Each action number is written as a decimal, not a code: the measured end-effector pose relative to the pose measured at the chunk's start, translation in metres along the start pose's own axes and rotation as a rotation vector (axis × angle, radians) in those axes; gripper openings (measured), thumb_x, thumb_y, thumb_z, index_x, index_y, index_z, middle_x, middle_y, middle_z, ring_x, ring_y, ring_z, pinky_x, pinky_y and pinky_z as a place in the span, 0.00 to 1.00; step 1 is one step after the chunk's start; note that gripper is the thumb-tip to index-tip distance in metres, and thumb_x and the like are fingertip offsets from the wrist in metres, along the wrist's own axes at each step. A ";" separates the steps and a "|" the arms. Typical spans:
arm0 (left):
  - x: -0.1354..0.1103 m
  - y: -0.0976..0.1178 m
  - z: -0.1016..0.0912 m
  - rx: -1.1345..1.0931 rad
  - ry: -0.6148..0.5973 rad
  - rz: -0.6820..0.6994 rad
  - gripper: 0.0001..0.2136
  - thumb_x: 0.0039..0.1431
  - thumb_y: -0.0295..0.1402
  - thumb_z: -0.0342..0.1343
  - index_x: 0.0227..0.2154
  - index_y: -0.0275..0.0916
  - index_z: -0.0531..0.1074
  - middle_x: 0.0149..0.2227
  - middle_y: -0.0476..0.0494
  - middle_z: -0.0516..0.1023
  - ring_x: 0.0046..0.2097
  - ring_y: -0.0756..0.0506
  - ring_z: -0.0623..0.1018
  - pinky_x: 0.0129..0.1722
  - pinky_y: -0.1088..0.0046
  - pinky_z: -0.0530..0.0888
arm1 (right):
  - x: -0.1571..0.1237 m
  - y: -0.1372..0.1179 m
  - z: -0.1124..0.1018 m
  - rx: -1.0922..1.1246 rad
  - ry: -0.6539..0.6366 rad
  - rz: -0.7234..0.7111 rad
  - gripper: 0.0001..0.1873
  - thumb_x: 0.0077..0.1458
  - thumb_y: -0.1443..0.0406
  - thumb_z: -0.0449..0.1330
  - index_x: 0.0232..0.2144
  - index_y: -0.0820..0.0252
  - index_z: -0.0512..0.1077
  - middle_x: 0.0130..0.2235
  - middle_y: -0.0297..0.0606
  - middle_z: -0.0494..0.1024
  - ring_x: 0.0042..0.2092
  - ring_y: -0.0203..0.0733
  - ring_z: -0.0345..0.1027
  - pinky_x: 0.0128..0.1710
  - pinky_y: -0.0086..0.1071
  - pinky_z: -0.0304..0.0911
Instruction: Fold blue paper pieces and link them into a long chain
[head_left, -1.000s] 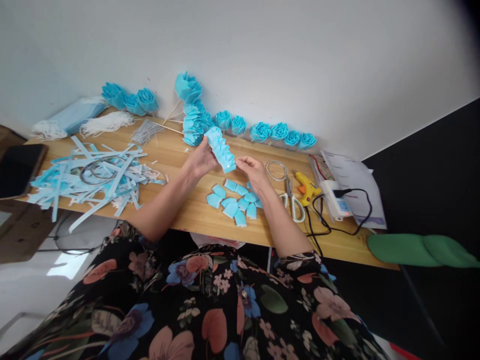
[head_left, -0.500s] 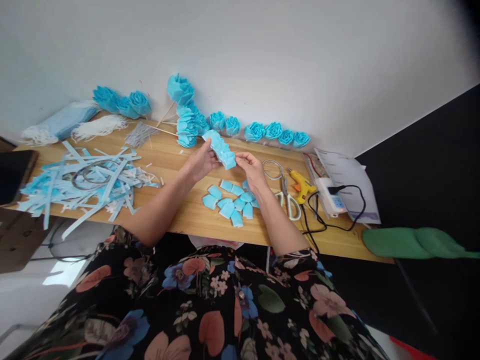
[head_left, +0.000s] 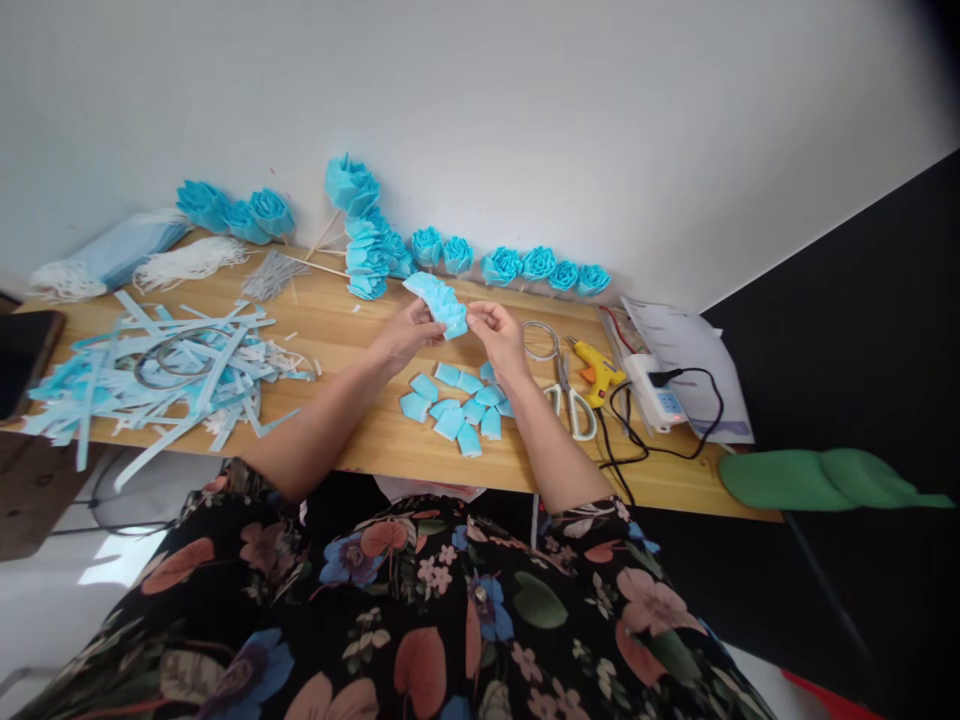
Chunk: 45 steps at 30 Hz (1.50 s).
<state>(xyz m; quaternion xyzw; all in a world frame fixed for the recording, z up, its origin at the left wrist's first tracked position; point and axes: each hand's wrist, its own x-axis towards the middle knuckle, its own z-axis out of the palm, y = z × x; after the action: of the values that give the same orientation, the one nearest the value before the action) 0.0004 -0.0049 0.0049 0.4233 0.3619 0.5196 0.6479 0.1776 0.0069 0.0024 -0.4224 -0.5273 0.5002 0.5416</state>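
Note:
Above the middle of the table, my left hand [head_left: 406,336] is closed on the lower left part of a light blue strip of overlapping petals [head_left: 438,300]. The strip slants down to the right. My right hand [head_left: 498,336] has its thumb and fingertips pinched together at the strip's right end; they seem to grip its edge. Below both hands, several loose blue petals [head_left: 450,422] lie spread on the wooden table [head_left: 360,425]. My right forearm passes over the rightmost petals and hides part of them.
Blue fabric roses [head_left: 538,262] line the wall, some on sticks. Cut strips [head_left: 172,375] are heaped at left, near face masks [head_left: 120,250] and grey wires [head_left: 271,275]. Scissors [head_left: 576,410], a yellow glue gun [head_left: 598,372], a wire ring [head_left: 540,340] and a power strip [head_left: 657,392] lie right.
The petal strip has tilted flatter, its right end staying by my right fingertips. Both hands remain close to it, and the whole view has shifted slightly.

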 end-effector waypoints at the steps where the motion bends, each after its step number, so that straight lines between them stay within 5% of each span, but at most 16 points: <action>1: 0.001 -0.001 0.000 0.001 0.009 0.012 0.28 0.42 0.29 0.71 0.50 0.40 0.74 0.40 0.46 0.81 0.38 0.48 0.78 0.38 0.73 0.72 | 0.000 -0.001 0.000 -0.009 -0.005 -0.002 0.17 0.46 0.52 0.71 0.37 0.50 0.77 0.36 0.30 0.83 0.44 0.43 0.75 0.56 0.38 0.69; 7: 0.005 -0.006 -0.001 0.024 0.051 0.077 0.27 0.41 0.28 0.68 0.49 0.39 0.73 0.36 0.48 0.81 0.35 0.49 0.76 0.38 0.72 0.71 | -0.002 -0.001 0.000 0.025 -0.062 -0.020 0.21 0.55 0.45 0.63 0.44 0.48 0.79 0.49 0.33 0.83 0.52 0.43 0.75 0.57 0.38 0.68; 18: 0.003 -0.003 0.001 0.140 -0.013 0.117 0.32 0.39 0.31 0.69 0.52 0.36 0.71 0.36 0.48 0.80 0.37 0.48 0.76 0.38 0.73 0.71 | 0.005 0.005 -0.006 -0.077 -0.126 -0.026 0.34 0.49 0.43 0.68 0.53 0.53 0.74 0.48 0.39 0.83 0.52 0.48 0.76 0.59 0.45 0.69; 25: -0.001 -0.004 0.002 0.202 -0.039 0.093 0.25 0.51 0.42 0.67 0.51 0.38 0.72 0.44 0.43 0.80 0.42 0.46 0.77 0.42 0.71 0.72 | 0.005 0.010 -0.005 -0.088 -0.173 -0.035 0.34 0.49 0.47 0.68 0.55 0.53 0.71 0.50 0.41 0.82 0.52 0.48 0.76 0.57 0.45 0.70; 36: 0.011 -0.012 -0.010 0.184 -0.074 0.190 0.32 0.42 0.35 0.74 0.52 0.33 0.72 0.43 0.40 0.82 0.43 0.41 0.81 0.46 0.65 0.75 | 0.008 0.011 -0.009 -0.136 -0.208 0.008 0.35 0.48 0.53 0.69 0.56 0.58 0.72 0.30 0.30 0.78 0.36 0.42 0.73 0.47 0.40 0.71; 45: 0.012 -0.009 -0.014 0.176 -0.082 0.193 0.34 0.41 0.38 0.74 0.53 0.34 0.72 0.45 0.39 0.82 0.49 0.38 0.81 0.51 0.61 0.75 | 0.007 -0.004 -0.015 -0.102 -0.210 0.055 0.31 0.51 0.49 0.66 0.54 0.57 0.76 0.47 0.39 0.84 0.52 0.47 0.75 0.57 0.43 0.68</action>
<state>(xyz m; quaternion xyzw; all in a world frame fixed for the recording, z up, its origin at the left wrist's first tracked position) -0.0060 0.0086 -0.0092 0.5324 0.3369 0.5279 0.5695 0.1928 0.0140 0.0058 -0.4090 -0.5943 0.5286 0.4474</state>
